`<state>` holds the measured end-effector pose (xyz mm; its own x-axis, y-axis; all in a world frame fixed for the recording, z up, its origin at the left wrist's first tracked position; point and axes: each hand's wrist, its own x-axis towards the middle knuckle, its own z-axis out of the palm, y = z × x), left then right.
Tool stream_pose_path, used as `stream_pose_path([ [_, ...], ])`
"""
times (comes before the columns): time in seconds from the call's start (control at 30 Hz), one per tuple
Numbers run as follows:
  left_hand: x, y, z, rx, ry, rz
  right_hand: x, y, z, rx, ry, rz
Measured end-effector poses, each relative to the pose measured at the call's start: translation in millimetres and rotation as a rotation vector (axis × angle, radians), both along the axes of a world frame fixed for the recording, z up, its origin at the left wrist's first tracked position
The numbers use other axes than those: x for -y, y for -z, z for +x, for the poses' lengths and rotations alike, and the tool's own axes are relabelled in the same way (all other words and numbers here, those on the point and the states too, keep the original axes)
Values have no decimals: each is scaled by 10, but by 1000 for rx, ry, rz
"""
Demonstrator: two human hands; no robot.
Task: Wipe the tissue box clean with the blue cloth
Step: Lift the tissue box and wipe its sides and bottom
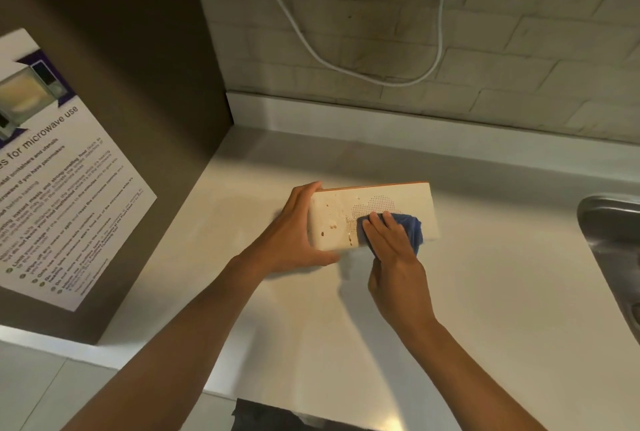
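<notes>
Countertop (485,292), pale and smooth, fills most of the head view, and the tissue box (346,209) is seen near its middle, tipped so that a broad white face with a dotted pattern is turned toward the camera and an orange edge runs along its top. Brown spots and streaks are seen on the left half of that face. The left end of the box is gripped by the left hand (298,233), with the fingers curled over the top corner and the thumb wrapped under the lower edge. The blue cloth (412,226) is pressed flat against the box face by the right hand (391,243), whose fingers are held straight and close together on top of it; the cloth shows past the fingers at 3 o'clock. A steel sink (609,233) is found at 3 o'clock from the box, well apart from it. A printed microwave notice (65,171) is fixed to a brown panel at 9 o'clock. A white cable (349,69) is looped across the tiled wall (519,50) at 12 o'clock.
</notes>
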<state>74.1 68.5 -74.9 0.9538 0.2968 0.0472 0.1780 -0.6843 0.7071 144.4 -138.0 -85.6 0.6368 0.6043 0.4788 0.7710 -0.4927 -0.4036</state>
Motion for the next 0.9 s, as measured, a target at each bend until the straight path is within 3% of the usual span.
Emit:
stream_pose_path([
  [0.27, -18, 52, 47, 62, -40, 15, -187, 49, -77, -48, 70, 48],
  [0.4, -59, 41, 54, 57, -43, 8, -48, 89, -137, 59, -86, -25],
  [0.6, -63, 66, 63, 55, -65, -6, -34, -7, 144, -28, 108, 40],
  [0.8, -44, 56, 54, 74, -50, -3, -134, 59, -165, 14, -83, -36],
  [0.9, -38, 57, 47, 79, -52, -3, -5, 18, 16, 10, 13, 1],
])
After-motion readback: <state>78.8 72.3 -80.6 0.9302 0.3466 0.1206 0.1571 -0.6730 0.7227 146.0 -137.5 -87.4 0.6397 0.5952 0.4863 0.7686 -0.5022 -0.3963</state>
